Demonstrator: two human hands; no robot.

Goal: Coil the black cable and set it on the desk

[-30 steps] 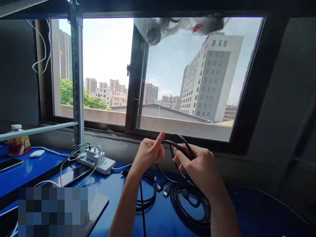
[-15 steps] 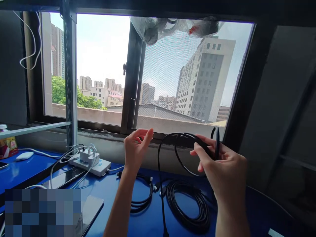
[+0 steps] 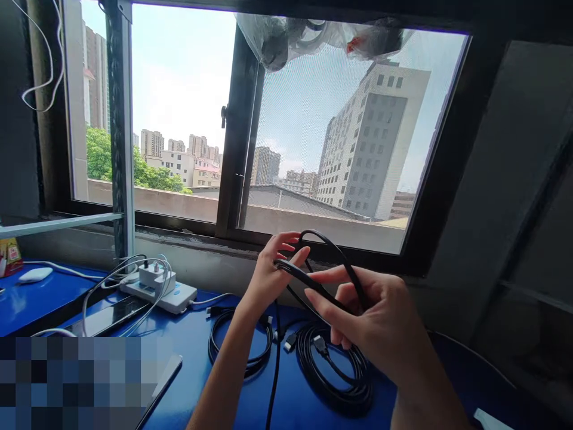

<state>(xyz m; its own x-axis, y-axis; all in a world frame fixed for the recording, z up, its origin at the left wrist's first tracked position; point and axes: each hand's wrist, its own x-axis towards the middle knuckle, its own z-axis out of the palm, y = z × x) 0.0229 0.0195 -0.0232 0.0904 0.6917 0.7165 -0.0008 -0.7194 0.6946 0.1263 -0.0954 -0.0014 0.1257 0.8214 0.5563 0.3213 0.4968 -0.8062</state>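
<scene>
My right hand is closed around a looped black cable. The loops stick out to the left of its fingers, above the desk. My left hand is raised at the left end of these loops, thumb and fingers curved and apart. Part of the loop crosses beside its thumb; no firm grip shows. One strand hangs down past my left wrist to the bottom edge. Below my hands lie a large coiled black cable with HDMI-type plugs and a smaller black coil, partly behind my left forearm.
On the blue desk, a white power strip with adapters and white cords stands left. Dark flat devices lie near it, one partly under a pixelated patch. A metal shelf post rises before the window, and plastic bags hang above.
My right hand has moved left and slightly down with the looped cable. My left hand has moved right to meet the loops, its thumb farther from the fingers. The view has shifted slightly.
</scene>
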